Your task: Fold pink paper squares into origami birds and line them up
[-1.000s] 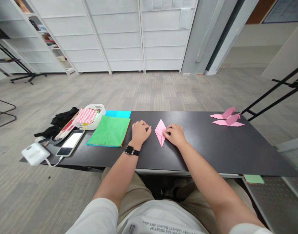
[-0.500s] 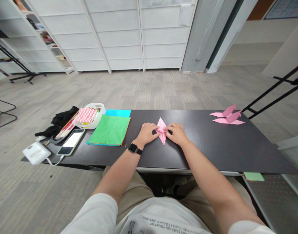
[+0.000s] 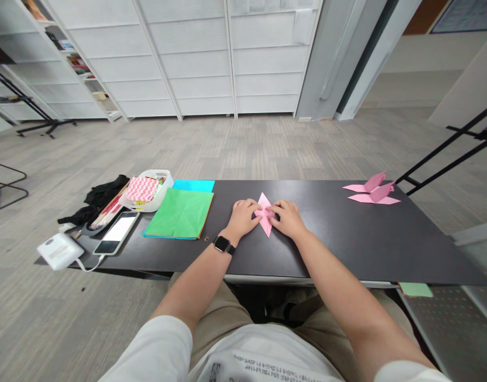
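A folded piece of pink origami paper point(image 3: 264, 227) lies on the dark table in front of me, shaped like a narrow diamond with points away from and toward me. My left hand point(image 3: 244, 216), a black watch at its wrist, has its thumb and fingertips on the paper's left side. From the other side, my right hand point(image 3: 288, 218) pinches the right part with thumb and index finger. The fingertips partly cover the middle folds. Two folded pink paper cranes point(image 3: 374, 192) rest at the table's far right.
Left of my hands lies a stack of green paper point(image 3: 181, 215), with a blue sheet point(image 3: 195, 185) behind. A white basket point(image 3: 162, 197), a phone point(image 3: 116, 233), a white power bank point(image 3: 60, 251) and black cloth point(image 3: 103, 192) fill the table's left end.
My left hand has shifted slightly right, its thumb closer to the paper's middle. The right thumb and index finger have moved a little inward. The paper stays in place.
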Available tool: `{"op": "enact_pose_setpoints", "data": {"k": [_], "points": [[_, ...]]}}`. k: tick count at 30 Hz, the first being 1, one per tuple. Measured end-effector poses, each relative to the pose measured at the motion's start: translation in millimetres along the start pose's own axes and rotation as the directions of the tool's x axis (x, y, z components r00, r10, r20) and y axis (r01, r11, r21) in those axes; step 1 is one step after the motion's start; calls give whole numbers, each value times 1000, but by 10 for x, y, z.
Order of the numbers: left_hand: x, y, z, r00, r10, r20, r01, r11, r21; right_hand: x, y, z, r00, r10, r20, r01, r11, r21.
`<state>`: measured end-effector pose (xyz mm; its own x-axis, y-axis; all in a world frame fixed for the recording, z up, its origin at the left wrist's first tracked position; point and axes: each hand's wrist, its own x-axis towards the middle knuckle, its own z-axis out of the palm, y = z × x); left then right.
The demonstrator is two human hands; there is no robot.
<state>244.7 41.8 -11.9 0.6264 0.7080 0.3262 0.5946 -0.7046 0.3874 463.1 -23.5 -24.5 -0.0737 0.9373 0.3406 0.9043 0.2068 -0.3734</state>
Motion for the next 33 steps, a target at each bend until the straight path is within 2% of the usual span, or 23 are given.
{"op": "enact_pose_setpoints", "data": {"k": [7,12,16,18,22,25,30,33], "points": [[-25,-34,60,1000,-2,2,2,999,38,-1,-8,31,1000,-7,18,8,1000,-18],[-24,10,40,1000,-6,-9,7,1000,24,11,-51,4,1000,1,-20,-1,1000,21],[-19,21,30,1000,-21,-11,21,1000,-5,6,19,-82,991,104,-82,-96,991,90],[-16,35,28,1000,-31,-8,30,999,-17,-9,76,-129,986,147,-74,-140,986,92],[-12,103,23,999,-34,3,34,999,-15,-40,145,-152,998,67,1,-67,996,66],[-22,136,6,1000,-18,1,18,1000,-22,-44,156,-110,999,15,30,-16,999,39],[-51,31,-59,999,43,18,-43,998,-39,-41,200,-62,996,78,32,-77,997,-27],[-45,-53,-93,993,109,41,-105,991,-86,-38,222,-65,997,76,22,-75,997,-35]]}}
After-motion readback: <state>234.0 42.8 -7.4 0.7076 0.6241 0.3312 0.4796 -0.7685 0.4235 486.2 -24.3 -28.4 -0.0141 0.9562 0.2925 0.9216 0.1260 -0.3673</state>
